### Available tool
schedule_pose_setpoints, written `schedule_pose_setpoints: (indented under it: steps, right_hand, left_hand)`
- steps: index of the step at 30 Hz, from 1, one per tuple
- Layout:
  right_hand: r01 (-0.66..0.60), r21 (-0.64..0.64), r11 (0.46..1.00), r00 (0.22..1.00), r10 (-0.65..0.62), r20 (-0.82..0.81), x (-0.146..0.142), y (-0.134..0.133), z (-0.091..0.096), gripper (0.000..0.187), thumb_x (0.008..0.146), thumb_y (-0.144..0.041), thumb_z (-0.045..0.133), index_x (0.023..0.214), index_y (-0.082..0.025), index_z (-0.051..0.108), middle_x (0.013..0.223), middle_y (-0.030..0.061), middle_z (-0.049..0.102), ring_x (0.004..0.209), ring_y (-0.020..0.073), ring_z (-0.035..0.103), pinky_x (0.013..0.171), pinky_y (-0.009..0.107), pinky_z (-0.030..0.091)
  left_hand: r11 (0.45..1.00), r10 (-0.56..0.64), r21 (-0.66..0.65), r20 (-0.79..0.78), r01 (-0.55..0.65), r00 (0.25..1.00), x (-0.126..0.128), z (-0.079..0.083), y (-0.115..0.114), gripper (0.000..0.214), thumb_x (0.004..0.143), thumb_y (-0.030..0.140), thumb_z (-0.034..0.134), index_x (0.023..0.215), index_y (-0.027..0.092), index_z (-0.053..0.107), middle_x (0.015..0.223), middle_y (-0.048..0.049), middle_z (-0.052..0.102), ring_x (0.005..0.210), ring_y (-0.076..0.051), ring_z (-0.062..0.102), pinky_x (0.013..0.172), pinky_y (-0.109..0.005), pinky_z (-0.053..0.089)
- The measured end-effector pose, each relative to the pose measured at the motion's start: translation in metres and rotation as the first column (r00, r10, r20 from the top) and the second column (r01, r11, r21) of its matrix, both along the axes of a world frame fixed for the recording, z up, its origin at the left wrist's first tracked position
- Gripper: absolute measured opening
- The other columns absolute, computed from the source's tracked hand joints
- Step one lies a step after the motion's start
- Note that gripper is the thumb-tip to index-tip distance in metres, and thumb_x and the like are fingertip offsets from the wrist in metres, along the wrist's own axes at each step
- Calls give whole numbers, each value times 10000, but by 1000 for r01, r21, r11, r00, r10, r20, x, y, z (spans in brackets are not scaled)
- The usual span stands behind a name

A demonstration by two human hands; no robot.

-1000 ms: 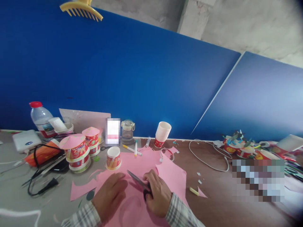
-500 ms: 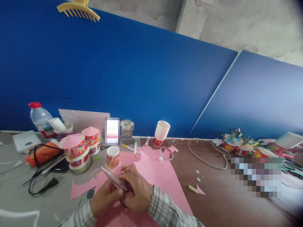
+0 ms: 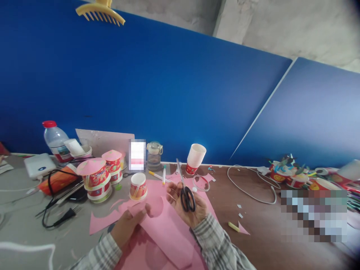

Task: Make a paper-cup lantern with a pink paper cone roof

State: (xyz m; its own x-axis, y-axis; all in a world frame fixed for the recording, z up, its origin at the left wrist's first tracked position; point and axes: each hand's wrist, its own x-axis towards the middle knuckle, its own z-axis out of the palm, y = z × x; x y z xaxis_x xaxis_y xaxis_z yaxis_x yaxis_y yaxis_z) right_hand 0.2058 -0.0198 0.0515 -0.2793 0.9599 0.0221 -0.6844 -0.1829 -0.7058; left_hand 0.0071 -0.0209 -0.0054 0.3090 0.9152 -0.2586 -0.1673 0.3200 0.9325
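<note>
The left hand (image 3: 128, 225) pinches pink paper (image 3: 171, 234) between thumb and fingers; the right hand (image 3: 198, 209), half curled, cradles scissors (image 3: 184, 186), points up. Beyond stand a cup (image 3: 138, 190), a jar (image 3: 154, 162) part-filled with clear liquid, nested cups (image 3: 195, 157); far right, a tub (image 3: 277, 174) holds blue bits (image 3: 280, 166).

Two bare hands (image 3: 126, 229), plaid sleeves (image 3: 218, 240) in white and grey, darker crossing stripes, cuffs (image 3: 203, 225) at the wrists

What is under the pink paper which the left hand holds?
Beneath the held paper, more pink paper shows. What the held paper and left hand cover cannot be seen.
</note>
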Motion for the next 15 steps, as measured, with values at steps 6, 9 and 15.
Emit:
schedule_pose_setpoints:
  steps: [6,9,15]
  right_hand:
    - [-79,-46,996,995,76,-61,10,-13,1,247,468,-286,762,616,-221,575,799,-5,605,762,174,601,720,310,492]
    - [-62,-123,991,998,58,-38,9,-13,-1,245,442,-250,751,594,-220,562,778,-17,617,657,152,595,693,345,498]
    - [42,-182,982,979,-4,202,4,-2,-15,143,422,-142,654,544,-174,588,599,8,637,550,178,608,539,317,477]
  left_hand:
    - [994,-19,-104,98,29,995,4,12,-4,357,470,482,663,683,206,585,309,82,522,211,-133,467,219,-238,372]
    - [990,81,-125,139,-64,987,5,15,-2,373,408,423,703,694,213,587,568,33,640,357,-161,575,322,-303,484]
    - [950,308,-148,271,-276,912,9,11,1,450,320,331,739,724,181,612,723,-44,681,779,-274,632,716,-414,520]
